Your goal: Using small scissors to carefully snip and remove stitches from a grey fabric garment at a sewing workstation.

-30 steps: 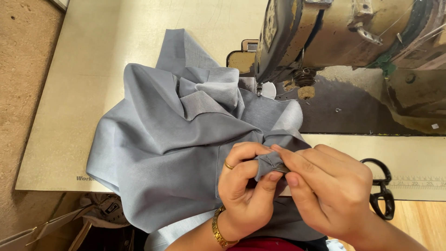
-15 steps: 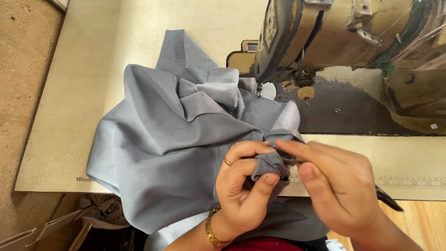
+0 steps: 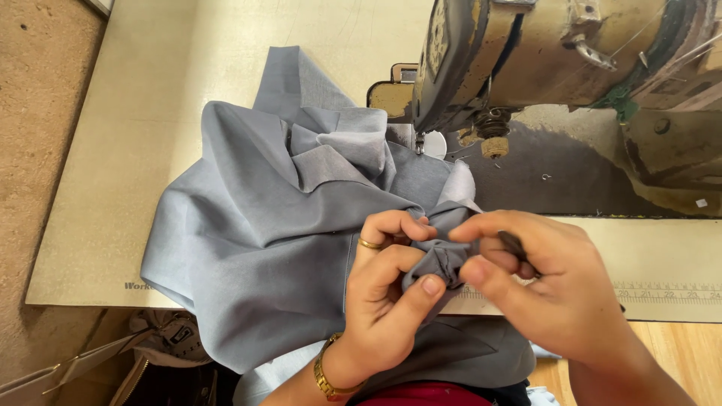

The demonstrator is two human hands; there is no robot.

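A crumpled grey fabric garment [image 3: 263,240] lies on the sewing table and hangs over its near edge. My left hand [image 3: 383,301], with a gold ring and a gold bracelet, pinches a small bunched fold [image 3: 440,259] of it between thumb and fingers. My right hand [image 3: 549,293] meets the same fold from the right with its fingertips. A slim dark object [image 3: 515,244] sits between its fingers; I cannot tell what it is. Both hands are just in front of the sewing machine's needle area [image 3: 421,143].
An old tan industrial sewing machine [image 3: 556,53] stands at the back right on a cream table [image 3: 98,188]. A ruler strip [image 3: 669,289] runs along the table's near edge. Bags [image 3: 150,353] sit on the floor at lower left. Brown floor shows at the left.
My right hand has shifted over the black scissors on the table, which it now hides. Both hands have closed tighter on the fold. The garment has hardly moved.
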